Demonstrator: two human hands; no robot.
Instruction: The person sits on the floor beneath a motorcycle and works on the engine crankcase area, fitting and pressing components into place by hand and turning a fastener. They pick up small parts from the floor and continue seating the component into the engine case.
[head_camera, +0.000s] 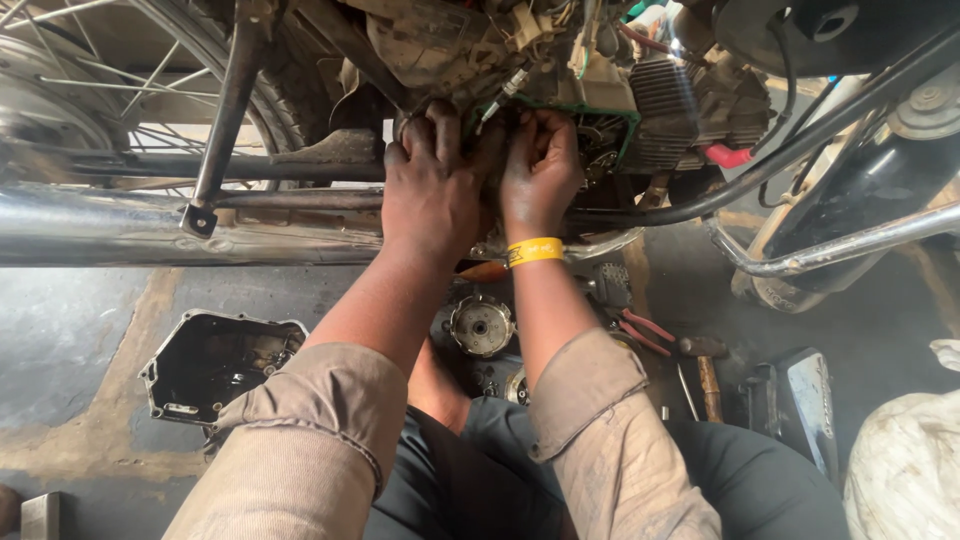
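Observation:
Both my hands reach into the open side of a motorcycle engine (640, 110), which has grey cooling fins and a green gasket edge. My left hand (432, 185) presses flat against the engine's opening, fingers curled over its upper edge. My right hand (540, 165) is beside it, touching it, fingers bent around some small part inside that I cannot make out. A yellow band (533, 251) circles my right wrist. What the fingers grip is hidden by the hands themselves.
A chrome exhaust pipe (120, 225) runs across the left. A removed engine cover (215, 360) lies on the floor at left. A round clutch part (482, 325), red-handled pliers (645, 332) and a hammer (706, 370) lie between my arms and right. A white sack (905, 460) sits far right.

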